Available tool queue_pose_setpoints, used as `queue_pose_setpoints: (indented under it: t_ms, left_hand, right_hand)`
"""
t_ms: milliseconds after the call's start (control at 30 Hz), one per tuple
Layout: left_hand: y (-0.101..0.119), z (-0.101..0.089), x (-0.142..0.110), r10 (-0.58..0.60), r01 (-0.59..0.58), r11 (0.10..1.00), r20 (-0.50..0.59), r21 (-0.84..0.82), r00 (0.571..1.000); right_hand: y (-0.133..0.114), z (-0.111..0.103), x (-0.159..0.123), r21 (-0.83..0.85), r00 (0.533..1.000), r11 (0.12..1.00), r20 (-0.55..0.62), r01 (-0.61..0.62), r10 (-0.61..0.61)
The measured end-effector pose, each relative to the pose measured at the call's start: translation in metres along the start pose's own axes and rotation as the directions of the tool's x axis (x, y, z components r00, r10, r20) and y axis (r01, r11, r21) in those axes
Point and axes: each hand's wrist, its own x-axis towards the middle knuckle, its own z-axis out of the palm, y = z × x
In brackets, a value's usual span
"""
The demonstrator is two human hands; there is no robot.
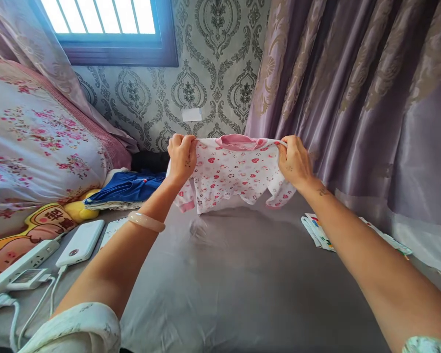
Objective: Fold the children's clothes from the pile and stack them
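Observation:
A small white long-sleeved shirt (235,171) with red hearts and a pink collar is stretched between my two hands, above the grey bedsheet (242,279). My left hand (183,154) is closed on one shoulder of it, and my right hand (295,161) grips the other shoulder. The collar faces up, and the sleeves with their pink cuffs hang at either side. Its lower edge dangles close to the sheet; whether it touches, I cannot tell.
Folded blue clothing (127,188) lies at the left, near a yellow plush (33,230). A white power bank (81,242), a phone (112,230) and a power strip (22,267) with cables sit nearer. Folded printed cloths (316,233) lie right, by the purple curtain (353,98).

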Motion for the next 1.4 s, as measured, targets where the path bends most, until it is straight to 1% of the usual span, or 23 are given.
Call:
queue_pose_setpoints:
  t_ms: [100,167,233,300,367,433,467,500,533,567,600,633,667,733,767,800,867,967,1067,1167,1400]
  left_hand:
    - [0.005,-0.029,-0.016,0.109,-0.101,0.987,-0.062,0.129,0.992]
    - [0.008,-0.054,-0.025,0.186,-0.160,0.963,-0.105,0.218,0.977]
    - [0.012,-0.081,-0.031,0.252,-0.204,0.941,-0.158,0.269,0.955]
    - [0.018,-0.106,-0.034,0.274,-0.233,0.938,-0.139,0.256,0.952]
    - [0.026,-0.126,-0.033,0.244,-0.226,0.955,-0.074,0.192,0.967]
    - [0.030,-0.135,-0.031,0.200,-0.198,0.970,0.002,0.141,0.980]
    - [0.029,-0.135,-0.029,0.187,-0.193,0.973,0.056,0.131,0.981]
    - [0.026,-0.131,-0.028,0.180,-0.195,0.972,0.123,0.132,0.976]
    - [0.021,-0.124,-0.028,0.173,-0.203,0.969,0.204,0.139,0.964]
    - [0.015,-0.115,-0.029,0.164,-0.216,0.964,0.294,0.153,0.942]
    - [0.007,-0.103,-0.032,0.141,-0.219,0.961,0.382,0.167,0.913]
    - [-0.001,-0.090,-0.037,0.114,-0.213,0.962,0.454,0.173,0.884]
    - [-0.010,-0.074,-0.043,0.082,-0.203,0.961,0.510,0.186,0.856]
    - [-0.025,-0.042,-0.061,-0.007,-0.176,0.954,0.607,0.241,0.794]
    - [-0.032,-0.025,-0.071,-0.049,-0.168,0.947,0.642,0.273,0.765]
    - [-0.038,-0.009,-0.082,-0.086,-0.163,0.940,0.671,0.299,0.736]
    - [-0.048,0.020,-0.105,-0.122,-0.159,0.935,0.709,0.316,0.694]
    - [-0.060,0.054,-0.134,-0.153,-0.154,0.924,0.707,0.351,0.690]
    - [-0.071,0.075,-0.149,-0.148,-0.171,0.918,0.709,0.358,0.690]
    - [-0.081,0.089,-0.151,-0.149,-0.179,0.914,0.710,0.365,0.689]
    - [-0.107,0.118,-0.146,-0.140,-0.199,0.913,0.732,0.357,0.667]
  right_hand:
    - [-0.009,-0.025,-0.017,-0.085,0.998,0.995,0.002,0.056,-0.056]
    - [-0.014,-0.048,-0.027,-0.103,0.992,0.987,0.029,0.123,-0.121]
    - [-0.018,-0.072,-0.034,-0.097,0.980,0.976,0.034,0.197,-0.194]
    - [-0.023,-0.095,-0.036,-0.054,0.964,0.962,0.029,0.267,-0.266]
    - [-0.028,-0.110,-0.035,0.005,0.955,0.955,0.026,0.296,-0.296]
    - [-0.030,-0.117,-0.029,0.070,0.963,0.967,0.090,0.247,-0.252]
    - [-0.030,-0.116,-0.025,0.101,0.964,0.973,0.150,0.206,-0.220]
    - [-0.029,-0.112,-0.022,0.127,0.957,0.979,0.222,0.161,-0.186]
    - [-0.026,-0.106,-0.019,0.145,0.939,0.983,0.306,0.114,-0.154]
    - [-0.022,-0.097,-0.017,0.160,0.913,0.984,0.388,0.073,-0.131]
    - [-0.017,-0.086,-0.017,0.168,0.876,0.985,0.470,0.033,-0.110]
    - [-0.011,-0.073,-0.018,0.168,0.829,0.986,0.552,-0.005,-0.089]
    - [-0.004,-0.059,-0.022,0.179,0.791,0.984,0.604,-0.021,-0.093]
    - [0.010,-0.028,-0.033,0.161,0.721,0.987,0.684,-0.003,-0.110]
    - [0.017,-0.013,-0.041,0.132,0.699,0.991,0.707,0.022,-0.110]
    - [0.023,0.003,-0.050,0.086,0.688,0.995,0.720,0.043,-0.092]
    - [0.032,0.031,-0.070,-0.020,0.677,0.998,0.736,0.062,-0.027]
    - [0.038,0.064,-0.096,-0.147,0.667,0.983,0.744,0.109,0.037]
    - [0.041,0.087,-0.112,-0.214,0.635,0.970,0.767,0.113,0.095]
    - [0.045,0.104,-0.117,-0.252,0.618,0.962,0.774,0.107,0.134]
    - [0.057,0.146,-0.114,-0.275,0.568,0.954,0.808,0.123,0.160]
